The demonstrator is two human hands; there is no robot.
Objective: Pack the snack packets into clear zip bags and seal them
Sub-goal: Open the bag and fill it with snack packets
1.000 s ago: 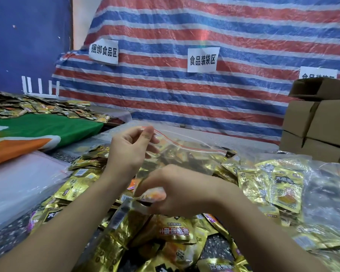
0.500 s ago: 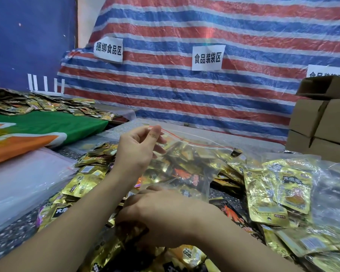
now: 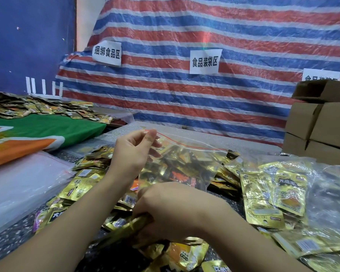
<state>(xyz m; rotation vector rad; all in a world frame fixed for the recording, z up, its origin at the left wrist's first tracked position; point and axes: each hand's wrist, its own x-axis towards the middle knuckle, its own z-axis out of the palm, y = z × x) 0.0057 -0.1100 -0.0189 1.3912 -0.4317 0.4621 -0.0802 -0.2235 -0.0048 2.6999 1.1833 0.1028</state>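
My left hand (image 3: 133, 152) pinches the left corner of a clear zip bag (image 3: 186, 163) by its red seal line and holds the bag up over the pile. Several gold snack packets show through the bag. My right hand (image 3: 171, 211) is lower, in front of the bag, its fingers curled round a bunch of gold packets (image 3: 130, 226) at the pile's near side. Loose gold packets (image 3: 82, 185) cover the table around both hands.
Filled clear bags of packets (image 3: 279, 195) lie to the right. Cardboard boxes (image 3: 322, 124) stand at the far right. A stack of empty clear bags (image 3: 18, 183) lies at the left, beside a green and orange cloth (image 3: 37, 132). A striped tarp (image 3: 204, 95) hangs behind.
My right hand has dropped from beside the bag's mouth down to the pile and closed on a bunch of packets. The left hand keeps holding the bag's corner.
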